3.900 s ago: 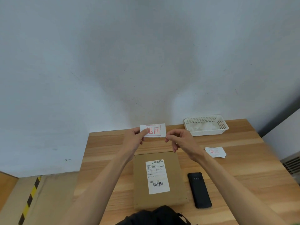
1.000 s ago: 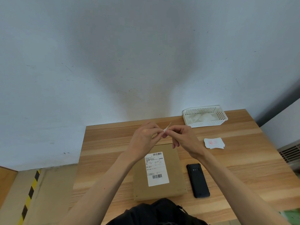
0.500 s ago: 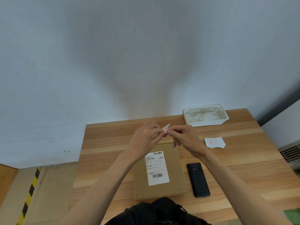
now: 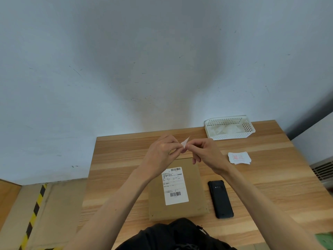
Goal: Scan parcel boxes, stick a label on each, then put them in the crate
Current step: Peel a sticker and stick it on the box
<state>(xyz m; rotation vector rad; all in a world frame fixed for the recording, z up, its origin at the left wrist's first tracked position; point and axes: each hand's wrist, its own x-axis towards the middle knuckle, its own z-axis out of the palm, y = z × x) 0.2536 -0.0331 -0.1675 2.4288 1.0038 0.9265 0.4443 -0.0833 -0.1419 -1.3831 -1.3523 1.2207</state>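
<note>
the person holds both hands up together above the far end of a flat cardboard parcel box (image 4: 177,189), which lies on the wooden table (image 4: 270,186) right in front of them. the left hand (image 4: 162,152) and the right hand (image 4: 203,152) meet fingertip to fingertip, each pinching a small white sticker label (image 4: 185,142); only a pointed corner of it shows above the fingers, so the step in hand looks like peeling the label from its backing. the box already carries a white shipping label (image 4: 175,185) with 2 barcodes. a black handheld scanner (image 4: 220,199) lies just beside the box on its right, untouched. farther right a small stack of red-stamped labels (image 4: 239,157) sits on the table, and a white perforated basket (image 4: 229,127) holding crumpled pale scraps stands at the far edge by the wall. no larger crate is in view. the next move likely calls for pulling the 2 layers apart, then laying the sticky piece flat on a bare patch of cardboard, clear of the barcodes, and pressing it smooth.
</note>
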